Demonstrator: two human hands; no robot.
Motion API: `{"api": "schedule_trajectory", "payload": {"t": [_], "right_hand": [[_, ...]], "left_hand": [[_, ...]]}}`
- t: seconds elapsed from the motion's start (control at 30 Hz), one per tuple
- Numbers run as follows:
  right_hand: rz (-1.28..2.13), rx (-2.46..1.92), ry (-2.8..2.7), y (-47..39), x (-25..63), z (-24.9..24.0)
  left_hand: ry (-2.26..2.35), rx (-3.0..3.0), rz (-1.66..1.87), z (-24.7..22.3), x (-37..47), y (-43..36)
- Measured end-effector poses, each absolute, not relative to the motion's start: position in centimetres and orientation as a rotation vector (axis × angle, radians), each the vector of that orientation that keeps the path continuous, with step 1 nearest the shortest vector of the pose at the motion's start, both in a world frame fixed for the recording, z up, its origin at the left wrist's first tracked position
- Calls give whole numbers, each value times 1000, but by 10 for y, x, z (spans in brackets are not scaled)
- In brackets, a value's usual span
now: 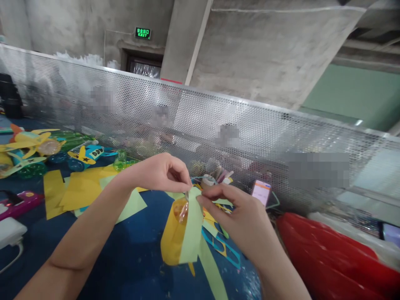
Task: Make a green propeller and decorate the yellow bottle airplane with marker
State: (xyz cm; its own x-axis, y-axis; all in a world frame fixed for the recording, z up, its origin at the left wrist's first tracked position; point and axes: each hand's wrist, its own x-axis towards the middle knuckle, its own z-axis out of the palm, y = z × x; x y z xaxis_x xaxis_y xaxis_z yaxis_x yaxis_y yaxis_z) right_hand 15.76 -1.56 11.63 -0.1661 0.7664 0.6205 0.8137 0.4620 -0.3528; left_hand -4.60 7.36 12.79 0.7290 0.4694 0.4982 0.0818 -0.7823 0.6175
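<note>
Okay, I have the left hand (164,173) and right hand (239,205) pinching the pale green strip (191,231), best kept evenly taut.

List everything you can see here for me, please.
Strip: one, pale green, centre
Cylinder: one, yellow, behind strip
Second strip: one, pale green, right of cylinder
Cutouts: several, blue and yellow, right of cylinder
Table: one, blue, underneath
Sheets: several, yellow and green, left
Toy planes: several, yellow and blue, left
Mesh: one, silver, beyond table
Phone: one, pinkish, near mesh
Bag: one, red, right
Box: one, white, left edge
Device: one, magenta, left edge
Sign: one, green, up high
People: several, blurred, behind mesh
Left hand: one, bare, on strip
Right hand: one, bare, on strip
</note>
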Motion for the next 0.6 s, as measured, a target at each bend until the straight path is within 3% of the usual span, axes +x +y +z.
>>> {"api": "schedule_trajectory", "payload": {"t": [0.6], "right_hand": [[-85, -1320, -1942, -19, 157, 116]], "left_hand": [[364, 2246, 817, 126, -45, 81]]}}
